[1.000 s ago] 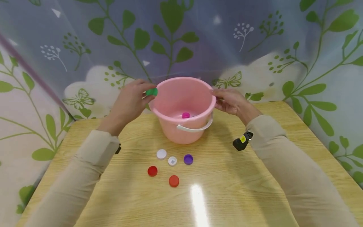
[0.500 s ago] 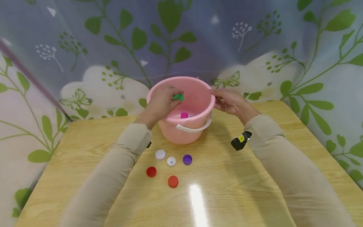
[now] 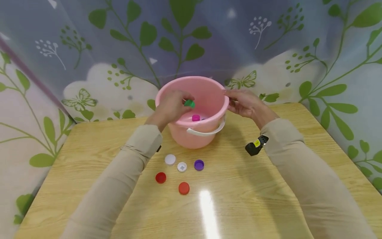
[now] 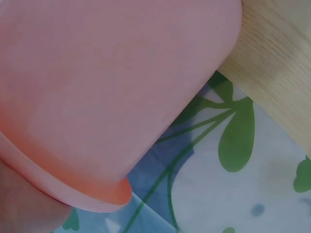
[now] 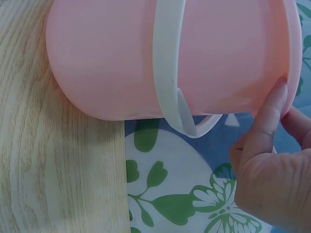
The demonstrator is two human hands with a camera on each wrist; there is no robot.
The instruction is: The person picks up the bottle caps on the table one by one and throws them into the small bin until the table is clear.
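Over the inside of the pink bucket (image 3: 194, 139), my left hand (image 3: 170, 105) pinches a green bottle cap (image 3: 190, 104) between thumb and fingers. Its wrist crosses the bucket's left rim. My right hand (image 3: 244, 102) grips the rim on the right; in the right wrist view its finger (image 5: 272, 109) presses the outside just under the lip. On the bucket's floor lies a magenta cap (image 3: 195, 118), with a bit of something dark blue beside it. The left wrist view shows the bucket's outer wall (image 4: 116, 87) and only a small part of the hand.
The bucket's white handle (image 3: 206, 132) hangs down in front. On the wooden table (image 3: 238, 199) before it lie two white caps (image 3: 170, 160), a purple cap (image 3: 199, 165) and two red caps (image 3: 184, 188). A leaf-printed cloth (image 3: 119, 39) rises behind the table.
My left hand has moved right with the green cap, from beside the bucket's left rim to over its inside. The right hand stays at the rim; the caps on the table have not moved.
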